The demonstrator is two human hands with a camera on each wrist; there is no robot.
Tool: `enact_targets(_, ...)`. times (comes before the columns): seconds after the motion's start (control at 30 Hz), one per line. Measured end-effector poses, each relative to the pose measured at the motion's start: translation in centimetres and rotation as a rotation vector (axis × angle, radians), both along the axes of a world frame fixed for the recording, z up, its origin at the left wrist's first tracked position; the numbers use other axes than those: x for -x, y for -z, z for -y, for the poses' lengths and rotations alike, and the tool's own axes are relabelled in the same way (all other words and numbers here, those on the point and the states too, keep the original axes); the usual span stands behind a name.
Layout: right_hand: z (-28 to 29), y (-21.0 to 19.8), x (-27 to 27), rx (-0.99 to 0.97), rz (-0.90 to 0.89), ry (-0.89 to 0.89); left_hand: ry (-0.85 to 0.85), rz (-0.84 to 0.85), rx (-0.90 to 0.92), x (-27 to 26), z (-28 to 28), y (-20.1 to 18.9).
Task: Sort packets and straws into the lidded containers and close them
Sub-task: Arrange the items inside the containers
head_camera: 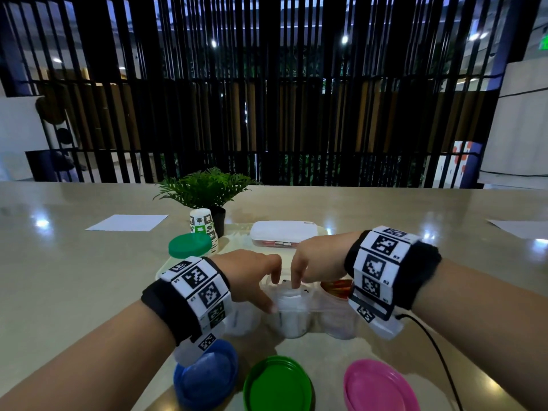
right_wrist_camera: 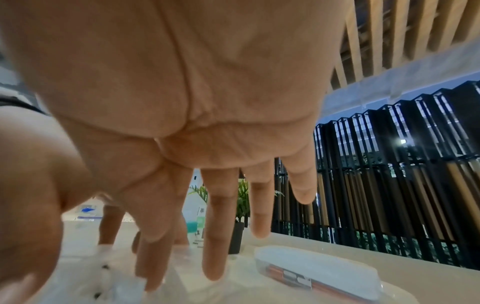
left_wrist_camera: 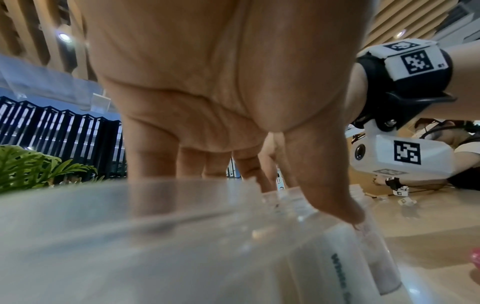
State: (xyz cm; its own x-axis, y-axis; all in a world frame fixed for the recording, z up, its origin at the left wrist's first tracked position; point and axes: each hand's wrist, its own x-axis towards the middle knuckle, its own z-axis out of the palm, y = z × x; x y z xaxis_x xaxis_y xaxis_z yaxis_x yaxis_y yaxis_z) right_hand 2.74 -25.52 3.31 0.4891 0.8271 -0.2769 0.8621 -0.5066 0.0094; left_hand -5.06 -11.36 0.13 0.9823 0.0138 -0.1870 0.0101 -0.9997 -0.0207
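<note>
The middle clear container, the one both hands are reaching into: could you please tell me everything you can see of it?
The middle clear container is a see-through plastic jar, upright and lidless, standing between two similar jars on the tan table. White packets fill it; the left wrist view shows dark print on one. The left hand has its thumb against the near rim and fingers over the opening; the right hand dips fingertips into the top. A green lid lies in front, off the jar.

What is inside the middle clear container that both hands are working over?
White packets fill the middle clear container. The left hand and right hand cover its mouth, hiding the packet tops, so no count is possible.
</note>
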Motion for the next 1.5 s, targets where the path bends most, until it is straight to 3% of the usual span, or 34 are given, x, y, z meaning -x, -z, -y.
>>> enact_targets(0.17,-0.6,1.0,0.7,0.198,0.066,-0.016,0.039,-0.009,-0.003,0.3,-0.1,0.1)
enact_targets(0.43,-0.6,0.1,0.4,0.103,0.07,-0.001,0.007,0.035,0.042,0.5,-0.5,0.4)
enact_targets(0.63,-0.8,1.6,0.4,0.202,0.079,-0.002,0.045,0.03,0.132,0.7,-0.8,0.0)
enact_targets(0.73,0.0,0.9,0.5,0.12,0.025,0.005,0.105,0.035,0.172,0.9,-1.0,-0.4)
enact_targets(0.9,1.2,-0.7,0.4,-0.187,-0.057,0.009,0.172,-0.021,0.14,0.8,-1.0,-0.8)
enact_targets(0.97,1.4,-0.8,0.8,-0.21,-0.106,0.014,0.181,-0.031,0.128,0.6,-1.0,-0.7)
enact_targets(1.33,0.5,0.8,1.8,0.052,-0.122,-0.018,0.151,-0.008,0.083,-0.6,-1.3,0.4)
enact_targets(1.5,0.0,1.5,2.2,0.169,-0.039,0.004,0.167,0.015,0.055,-0.7,-1.1,0.5)
